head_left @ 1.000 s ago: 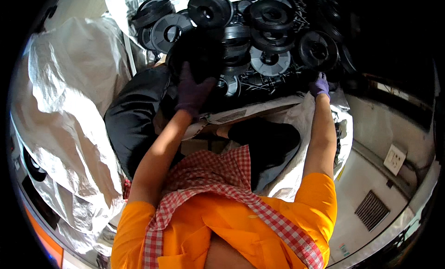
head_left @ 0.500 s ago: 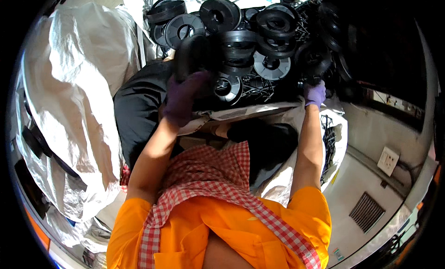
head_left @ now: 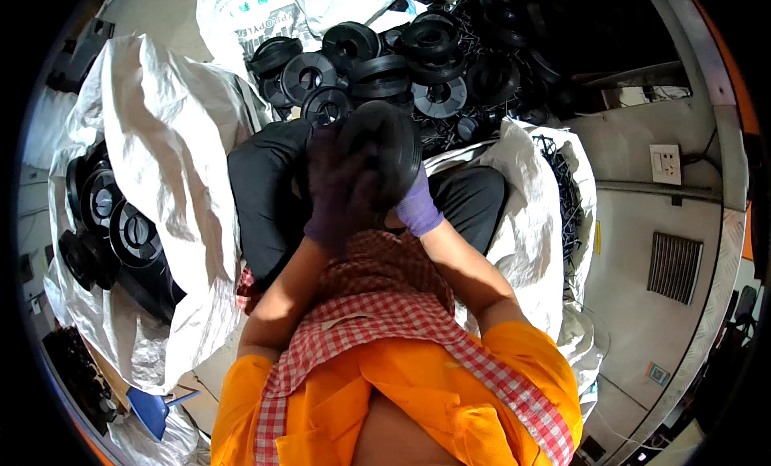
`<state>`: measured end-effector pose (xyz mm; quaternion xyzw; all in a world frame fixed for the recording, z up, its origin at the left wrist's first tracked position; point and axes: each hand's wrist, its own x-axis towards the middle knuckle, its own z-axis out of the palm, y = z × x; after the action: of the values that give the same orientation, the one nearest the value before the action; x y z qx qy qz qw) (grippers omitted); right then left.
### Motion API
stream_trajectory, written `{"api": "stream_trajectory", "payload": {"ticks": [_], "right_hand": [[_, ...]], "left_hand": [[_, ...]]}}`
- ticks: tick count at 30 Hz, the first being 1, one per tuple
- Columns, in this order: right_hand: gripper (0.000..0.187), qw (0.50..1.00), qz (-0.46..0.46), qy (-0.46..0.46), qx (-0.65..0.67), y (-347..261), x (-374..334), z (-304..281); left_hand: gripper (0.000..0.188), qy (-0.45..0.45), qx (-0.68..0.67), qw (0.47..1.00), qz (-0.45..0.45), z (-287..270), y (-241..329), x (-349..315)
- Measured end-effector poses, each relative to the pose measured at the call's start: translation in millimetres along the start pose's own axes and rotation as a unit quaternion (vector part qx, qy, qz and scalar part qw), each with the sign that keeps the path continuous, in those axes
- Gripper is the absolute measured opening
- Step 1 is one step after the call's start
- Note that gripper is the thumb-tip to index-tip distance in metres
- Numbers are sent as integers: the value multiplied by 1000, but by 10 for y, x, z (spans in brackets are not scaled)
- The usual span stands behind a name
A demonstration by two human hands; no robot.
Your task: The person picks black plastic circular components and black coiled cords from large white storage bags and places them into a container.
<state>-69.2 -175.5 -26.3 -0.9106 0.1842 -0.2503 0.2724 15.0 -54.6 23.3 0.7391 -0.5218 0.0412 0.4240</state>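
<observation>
Above my lap, a black round plastic wheel [head_left: 387,149] with a grooved rim is held up on its edge. My right hand [head_left: 419,207], in a purple glove, is closed on its lower right side, the fingertips hidden behind it. My left hand [head_left: 341,189], also gloved, is against the wheel's left side; motion smears its fingers. Just beyond lies a heap of similar black parts, among them a flat ring [head_left: 308,77], a stack of wheels [head_left: 434,44] and a grey-faced disc [head_left: 440,97]. Thin black plastic sticks [head_left: 440,131] lie loose between them.
A large white woven sack [head_left: 181,185] stands at the left, with more black wheels [head_left: 132,233] beside its folds. Another white sack [head_left: 526,201] at the right holds black sticks [head_left: 564,193]. A grey panel with a socket [head_left: 666,163] and vent [head_left: 675,267] borders the right.
My right hand has come from the heap's right side to the middle above my lap. My left hand has moved down and right to meet it at the wheel. The view has shifted too.
</observation>
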Motion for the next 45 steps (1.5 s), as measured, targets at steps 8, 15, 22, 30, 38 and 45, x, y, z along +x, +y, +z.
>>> {"api": "stream_trajectory", "payload": {"ticks": [8,15,22,30,38,45], "right_hand": [[42,979,2,-68,190,-103,-241,32],[47,935,-305,-161,87,-86,-185,-412],[50,906,157,-224,323,-126,-271,-305],[65,925,98,-148,337,102,-297,-75],[67,956,24,-253,147,206,-355,-262],[50,814,321,-181,449,131,-401,-33]], "left_hand": [[80,-109,-131,974,-151,-37,134,-312],[52,-304,-595,619,-414,-465,-258,-103],[65,-169,-564,743,-318,-167,-107,-270],[73,-90,-379,877,-282,296,-258,-672],[68,-147,-464,775,-404,219,-222,-502],[70,-62,-302,925,-220,345,-101,-586]]}}
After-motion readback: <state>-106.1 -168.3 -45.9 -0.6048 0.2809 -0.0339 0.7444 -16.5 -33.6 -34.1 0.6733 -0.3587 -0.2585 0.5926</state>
